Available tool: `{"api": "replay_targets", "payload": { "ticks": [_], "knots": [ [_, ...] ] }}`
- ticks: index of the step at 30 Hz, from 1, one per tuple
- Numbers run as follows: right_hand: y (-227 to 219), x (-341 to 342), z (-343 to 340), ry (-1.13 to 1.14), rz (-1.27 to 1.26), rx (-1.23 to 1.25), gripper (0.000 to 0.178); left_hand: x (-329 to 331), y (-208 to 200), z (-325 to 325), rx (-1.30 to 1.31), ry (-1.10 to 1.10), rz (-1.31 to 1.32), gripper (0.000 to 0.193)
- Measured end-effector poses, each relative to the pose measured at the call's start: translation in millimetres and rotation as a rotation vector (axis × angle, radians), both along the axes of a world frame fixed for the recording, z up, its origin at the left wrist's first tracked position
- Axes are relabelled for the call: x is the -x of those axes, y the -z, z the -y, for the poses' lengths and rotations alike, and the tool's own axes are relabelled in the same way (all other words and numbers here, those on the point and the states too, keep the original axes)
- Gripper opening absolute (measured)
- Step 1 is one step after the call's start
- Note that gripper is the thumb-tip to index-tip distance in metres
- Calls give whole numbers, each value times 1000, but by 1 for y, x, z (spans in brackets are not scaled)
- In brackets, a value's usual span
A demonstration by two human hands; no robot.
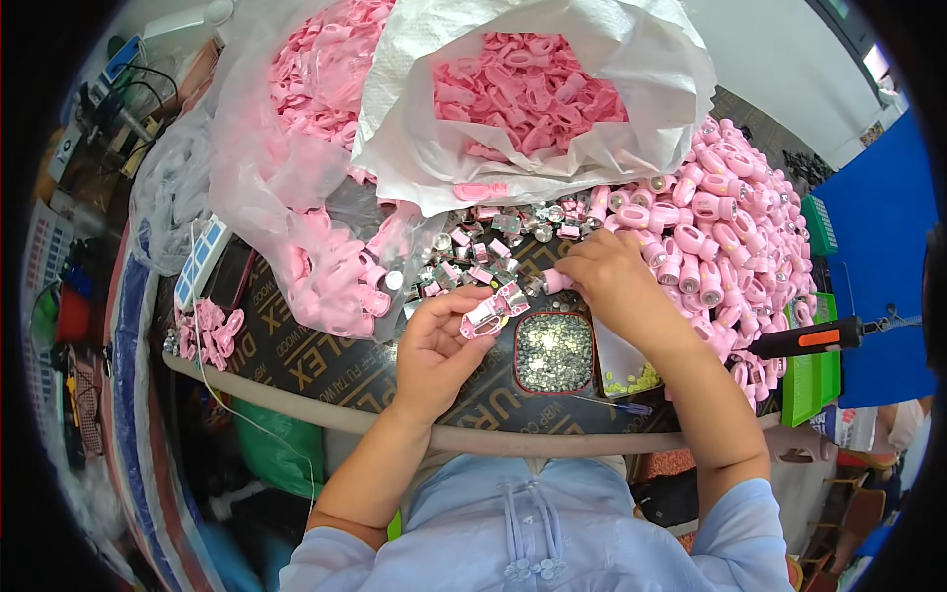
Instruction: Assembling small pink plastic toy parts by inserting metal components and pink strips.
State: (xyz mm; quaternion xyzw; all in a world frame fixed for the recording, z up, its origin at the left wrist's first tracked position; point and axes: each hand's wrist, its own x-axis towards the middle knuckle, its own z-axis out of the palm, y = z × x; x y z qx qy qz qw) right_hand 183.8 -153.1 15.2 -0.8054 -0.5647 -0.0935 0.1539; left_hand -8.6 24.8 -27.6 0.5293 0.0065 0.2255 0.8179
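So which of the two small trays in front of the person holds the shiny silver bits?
The red-rimmed tray, between the hands, is full of silvery pieces. The tray beside it, under the right hand, holds only a few yellow-green bits.

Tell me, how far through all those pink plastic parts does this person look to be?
Done, it seems: a heap of assembled pink pieces at the right. In hand: the left hand holds a pink part with a metal piece, while the right hand reaches into loose parts on the table. Left: the white sack and clear bag remain full, so plenty.
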Motion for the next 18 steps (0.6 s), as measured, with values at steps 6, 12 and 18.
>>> {"api": "replay_targets", "payload": {
  "ticks": [6, 12, 18],
  "knots": [
    [-14, -11, -1, -5, -112, -123, 27, 0, -2, 1, -18, 28, 11, 40],
    [-33, -36, -6, 167, -151, -247, 18, 1, -2, 3, -7, 20, 1, 39],
    [-34, -77, -62, 91, -25, -326, 15, -5, -4, 5, -27, 13, -33, 41]
  ]
}}
